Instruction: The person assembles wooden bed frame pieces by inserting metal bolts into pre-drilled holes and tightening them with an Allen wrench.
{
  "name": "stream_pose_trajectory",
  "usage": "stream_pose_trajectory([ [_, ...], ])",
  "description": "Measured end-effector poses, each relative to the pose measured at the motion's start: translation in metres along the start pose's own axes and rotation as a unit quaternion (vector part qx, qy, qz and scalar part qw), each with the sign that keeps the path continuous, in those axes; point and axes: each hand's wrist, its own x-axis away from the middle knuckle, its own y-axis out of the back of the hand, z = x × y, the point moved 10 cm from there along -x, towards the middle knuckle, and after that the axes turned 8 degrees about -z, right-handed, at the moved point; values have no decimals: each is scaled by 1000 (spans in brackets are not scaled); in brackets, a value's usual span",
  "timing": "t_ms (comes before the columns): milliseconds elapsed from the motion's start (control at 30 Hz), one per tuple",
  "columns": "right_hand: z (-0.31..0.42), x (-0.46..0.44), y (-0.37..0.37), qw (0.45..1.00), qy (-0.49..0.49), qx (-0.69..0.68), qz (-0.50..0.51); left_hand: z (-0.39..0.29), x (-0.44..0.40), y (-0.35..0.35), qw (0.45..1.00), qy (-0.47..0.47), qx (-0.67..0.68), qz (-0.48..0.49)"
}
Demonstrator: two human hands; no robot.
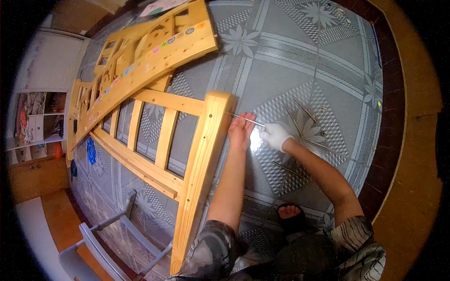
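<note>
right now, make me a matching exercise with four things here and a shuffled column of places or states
Things
1. yellow wooden board with round stickers
2. right hand
3. left hand
4. black open-toed shoe

Places or states
A. bare, beside the thick wooden post
B. worn on a foot
C. lying across the slatted wooden frame
D. in a white glove

Right pairs: 1-C, 2-D, 3-A, 4-B

Stickers on the wooden panel (180,44): coloured, too small for me to read.
Pale sheet (159,6) beyond the panel: I can make out no words or numbers.
</note>
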Motion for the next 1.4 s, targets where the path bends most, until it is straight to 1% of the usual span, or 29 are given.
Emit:
stream_pose_trajectory([
  [33,15,0,10,987,98,95,-80,0,1,2,1000,0,0,-1],
  [67,11,-2,10,987,99,95,-80,1,1,1,1000,7,5,6],
  [100,25,1,22,958,143,209,-137,1,2,-1,1000,15,9,14],
  [133,39,5,30,910,184,318,-192,1,3,-2,1000,14,9,15],
  [200,44,6,36,899,207,321,-212,-2,3,-1,1000,-10,-29,2],
  [267,45,13,37,889,227,323,-230,0,4,-1,1000,-9,-18,-5],
  [333,23,13,55,939,98,201,-263,-1,2,-2,1000,-12,-3,-9],
  [367,25,12,58,939,99,201,-262,-2,2,-2,1000,-13,0,-11],
  [400,0,4,34,996,-30,-27,-82,-1,2,-1,1000,-14,5,-12],
  [433,-7,16,-2,949,-157,-254,106,1,1,0,1000,-13,6,-13],
  [467,-4,22,-7,888,-217,-395,91,2,-2,1,1000,-13,-1,-19],
  [500,-12,15,-9,888,-218,-394,91,2,-3,2,1000,-15,-9,-26],
  [567,-28,-9,-23,798,-254,-536,108,1,-2,0,1000,-21,-6,-15],
  [600,-21,-8,-26,761,-272,-574,133,-2,0,-4,1000,-26,-3,-3],
  [633,-19,-7,-26,760,-272,-575,133,-3,1,-5,1000,-26,-5,-3],
  [700,-19,-11,-8,869,-202,-445,76,-1,3,-2,999,-13,-16,-29],
  [733,-15,-8,-8,869,-202,-445,76,-1,3,-2,999,-12,-16,-30],
  [767,-9,-11,9,946,-119,-302,6,-2,4,-3,999,-11,-23,-30],
  [800,3,-12,27,987,-29,-147,-65,-1,3,-2,999,-10,-31,-29],
  [833,0,-14,27,987,-29,-147,-66,0,2,-2,999,-10,-31,-28],
  [867,22,-12,43,981,118,10,-152,-1,2,-2,999,-18,-40,-29],
  [900,51,2,49,923,259,167,-231,0,0,-1,998,-26,-49,-28],
  [933,50,3,51,923,258,167,-232,2,-2,0,998,-25,-50,-27],
  [1100,33,-1,51,961,108,187,-171,1,-3,4,997,-30,-58,-50],
  [1133,34,-2,55,961,109,187,-170,0,-3,4,997,-30,-57,-50],
  [1167,2,-7,35,995,-60,-79,-30,0,-3,3,997,-29,-55,-45],
  [1200,-12,5,1,908,-223,-337,112,1,-2,3,997,-28,-53,-40],
  [1233,-13,6,0,907,-224,-337,112,2,-2,3,997,-27,-54,-41],
  [1400,1,-6,6,972,-101,-207,38,1,-2,1,998,-24,-56,-25],
])
